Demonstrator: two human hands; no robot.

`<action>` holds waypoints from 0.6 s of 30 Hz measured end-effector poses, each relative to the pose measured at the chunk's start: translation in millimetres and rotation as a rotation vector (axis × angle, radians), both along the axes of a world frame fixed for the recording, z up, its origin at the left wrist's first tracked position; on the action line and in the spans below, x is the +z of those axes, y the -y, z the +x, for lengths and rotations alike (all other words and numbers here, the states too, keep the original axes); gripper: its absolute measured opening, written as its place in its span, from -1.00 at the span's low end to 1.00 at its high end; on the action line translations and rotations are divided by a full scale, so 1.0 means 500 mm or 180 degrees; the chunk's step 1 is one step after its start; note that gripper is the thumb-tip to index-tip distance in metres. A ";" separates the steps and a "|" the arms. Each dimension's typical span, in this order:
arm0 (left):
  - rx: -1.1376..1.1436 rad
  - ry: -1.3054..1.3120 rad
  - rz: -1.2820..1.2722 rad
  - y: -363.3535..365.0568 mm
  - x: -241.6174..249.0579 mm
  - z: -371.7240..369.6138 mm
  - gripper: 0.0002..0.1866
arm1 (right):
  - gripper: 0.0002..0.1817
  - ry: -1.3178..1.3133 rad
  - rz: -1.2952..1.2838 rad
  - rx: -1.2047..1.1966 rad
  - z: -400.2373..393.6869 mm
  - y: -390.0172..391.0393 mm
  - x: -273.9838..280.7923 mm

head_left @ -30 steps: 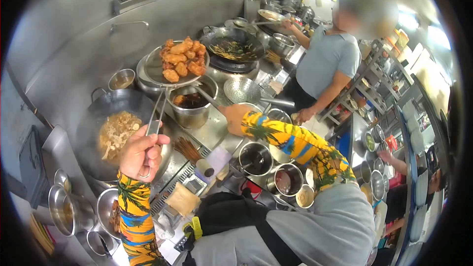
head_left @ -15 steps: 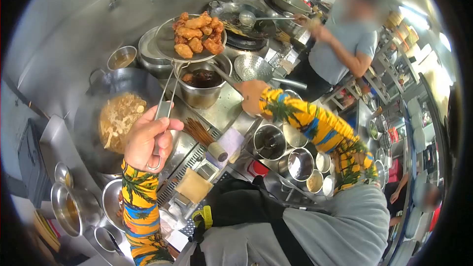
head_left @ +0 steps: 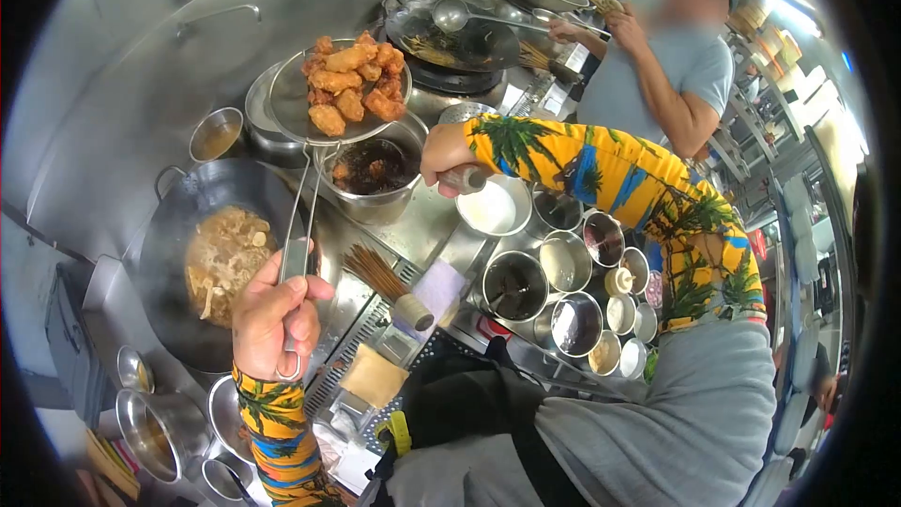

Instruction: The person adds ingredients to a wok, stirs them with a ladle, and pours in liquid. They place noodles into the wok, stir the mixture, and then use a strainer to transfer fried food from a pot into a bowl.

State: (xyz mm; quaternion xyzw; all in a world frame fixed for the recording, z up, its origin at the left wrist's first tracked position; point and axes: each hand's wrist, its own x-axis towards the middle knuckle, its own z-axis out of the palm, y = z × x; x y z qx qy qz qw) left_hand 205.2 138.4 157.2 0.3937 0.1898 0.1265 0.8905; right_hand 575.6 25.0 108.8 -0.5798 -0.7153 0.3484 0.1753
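Observation:
My left hand [head_left: 272,319] is closed round the metal handle of a round strainer [head_left: 289,101], tilted up near the rim of a steel pot [head_left: 377,209]. Golden-brown fried chicken pieces [head_left: 345,84] are heaped in the strainer. Dark liquid fills the pot, with a few brown pieces showing in it. Beside the pot's right rim, my right hand [head_left: 445,150] grips a long-handled utensil [head_left: 467,178]; its handle end sticks out behind the fist, and its head is hidden. A bowl of white contents [head_left: 493,207] sits just below that hand.
To the left, a wok [head_left: 160,258] holds steaming pale food in broth. A bamboo brush [head_left: 374,270] lies on the grate at centre. Several seasoning bowls [head_left: 574,319] stand at right. A person in a grey shirt [head_left: 680,66] works a ladle [head_left: 450,14] over another wok [head_left: 507,45].
My right hand has moved left, closer to the pot, still gripping the utensil. The strainer sits slightly further left in view. The other person's far hand has risen.

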 end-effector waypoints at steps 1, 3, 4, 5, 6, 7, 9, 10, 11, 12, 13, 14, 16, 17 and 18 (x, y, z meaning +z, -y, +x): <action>0.0020 -0.0009 -0.0011 0.001 0.002 0.001 -0.57 | -0.87 -0.0356 0.0719 0.0448 -0.005 0.004 0.008; 0.0073 -0.0016 -0.0003 0.008 0.010 0.006 -0.57 | -0.91 -0.0811 0.0350 -0.0141 -0.013 0.000 0.026; 0.0116 -0.0013 -0.0002 0.010 0.010 0.008 -0.57 | -0.93 -0.1061 0.0197 -0.0449 -0.021 -0.003 0.039; 0.0157 -0.0011 0.0001 0.012 0.007 0.009 -0.57 | -0.93 -0.1323 -0.0979 -0.1861 -0.086 -0.006 0.107; 0.0195 -0.0011 0.0008 0.013 0.006 0.011 -0.57 | -0.94 -0.1534 -0.2185 -0.3256 -0.123 -0.007 0.143; 0.0241 -0.0020 0.0005 0.015 0.007 0.014 -0.57 | -0.94 -0.1531 -0.2115 -0.3148 -0.122 -0.008 0.136; 0.0338 -0.0038 -0.0016 0.021 0.008 0.018 -0.58 | -0.94 -0.1562 -0.2159 -0.3124 -0.120 -0.009 0.138; 0.0340 -0.0033 -0.0001 0.022 0.008 0.020 -0.58 | -0.95 -0.1577 -0.2180 -0.3110 -0.119 -0.009 0.142; 0.0344 -0.0027 0.0012 0.022 0.008 0.021 -0.58 | -0.95 -0.1642 -0.2178 -0.3053 -0.115 -0.009 0.141; 0.0348 -0.0020 0.0023 0.023 0.008 0.022 -0.58 | -0.95 -0.1705 -0.2176 -0.2996 -0.110 -0.010 0.136; 0.0368 -0.0018 0.0002 0.025 0.007 0.024 -0.58 | -0.95 -0.1764 -0.2169 -0.2936 -0.103 -0.010 0.131; 0.0389 -0.0010 -0.0016 0.026 0.006 0.026 -0.58 | -0.94 -0.1873 -0.2159 -0.2858 -0.096 -0.011 0.122; 0.0427 -0.0015 -0.0030 0.030 0.008 0.027 -0.58 | -0.92 -0.2093 -0.2150 -0.2689 -0.092 -0.011 0.107; 0.0443 -0.0023 -0.0023 0.033 0.010 0.027 -0.58 | -0.89 -0.2097 -0.2145 -0.2745 -0.094 -0.009 0.109; 0.0458 -0.0039 -0.0024 0.036 0.011 0.027 -0.58 | -0.89 -0.2132 -0.2160 -0.2746 -0.091 -0.009 0.107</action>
